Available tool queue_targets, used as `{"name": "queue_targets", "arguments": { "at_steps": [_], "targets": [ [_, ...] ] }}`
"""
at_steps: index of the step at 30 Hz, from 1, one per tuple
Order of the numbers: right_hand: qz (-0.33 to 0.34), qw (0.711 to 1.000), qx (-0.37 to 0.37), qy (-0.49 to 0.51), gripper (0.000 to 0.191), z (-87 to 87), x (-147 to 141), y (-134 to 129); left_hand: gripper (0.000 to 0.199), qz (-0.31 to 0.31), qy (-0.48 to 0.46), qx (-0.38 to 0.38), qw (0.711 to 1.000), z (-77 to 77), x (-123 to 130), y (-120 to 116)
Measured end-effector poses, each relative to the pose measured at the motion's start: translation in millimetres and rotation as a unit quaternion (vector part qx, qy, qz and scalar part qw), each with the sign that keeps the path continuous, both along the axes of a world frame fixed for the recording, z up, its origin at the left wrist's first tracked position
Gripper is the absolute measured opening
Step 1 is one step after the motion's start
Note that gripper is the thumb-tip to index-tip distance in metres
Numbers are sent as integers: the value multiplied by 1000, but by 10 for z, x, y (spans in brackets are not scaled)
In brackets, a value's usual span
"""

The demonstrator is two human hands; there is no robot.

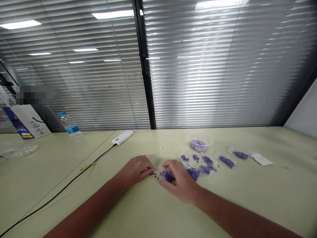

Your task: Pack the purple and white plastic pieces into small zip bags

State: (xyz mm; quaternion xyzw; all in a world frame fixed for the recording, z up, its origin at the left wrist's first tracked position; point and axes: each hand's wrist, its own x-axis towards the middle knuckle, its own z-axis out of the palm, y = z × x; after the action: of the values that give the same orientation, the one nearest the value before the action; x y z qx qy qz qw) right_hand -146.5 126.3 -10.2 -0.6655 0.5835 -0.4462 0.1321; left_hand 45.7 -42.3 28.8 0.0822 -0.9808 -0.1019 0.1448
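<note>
My right hand (179, 181) is shut around a small clear plastic bag (167, 176) holding dark purple pieces, and its fingers hide part of the bag. My left hand (135, 170) lies on the pale green table (74, 185) with its fingers curled together. Its fingertips are beside a few tiny loose purple pieces (153, 174). I cannot tell if those fingers pinch anything. Several more clear bags of purple pieces (208, 163) lie just beyond my right hand.
A clear round tub of lilac pieces (199, 142) stands behind the bags. A white power bank (122, 137) trails a black cable (69, 186) to the lower left. A water bottle (70, 125) and a paper bag (27, 121) stand at the far left, before window blinds (198, 66).
</note>
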Motion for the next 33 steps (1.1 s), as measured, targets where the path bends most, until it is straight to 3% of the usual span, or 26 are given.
{"name": "queue_targets", "arguments": {
  "at_steps": [5,10,13,16,20,28,33],
  "targets": [
    [0,1000,-2,7,35,-26,-7,-10,26,100,77,131,983,-68,-48,110],
    [5,1000,-7,1,35,-20,-5,-22,27,90,133,244,956,-98,-69,286],
    [4,1000,-7,-3,34,-11,1,-18,29,100,136,285,944,-73,-45,268],
    [-9,1000,-4,-10,35,-23,0,-21,25,91,122,211,966,-41,-4,140],
    [-19,1000,-6,-15,36,-33,-5,-15,16,8,52,98,994,-50,60,-57],
    [85,995,8,45,42,83,27,66,12,-14,15,114,993,-157,64,-139],
    [90,994,18,64,44,86,27,61,13,-12,21,104,994,-179,37,-111]
  ]
}}
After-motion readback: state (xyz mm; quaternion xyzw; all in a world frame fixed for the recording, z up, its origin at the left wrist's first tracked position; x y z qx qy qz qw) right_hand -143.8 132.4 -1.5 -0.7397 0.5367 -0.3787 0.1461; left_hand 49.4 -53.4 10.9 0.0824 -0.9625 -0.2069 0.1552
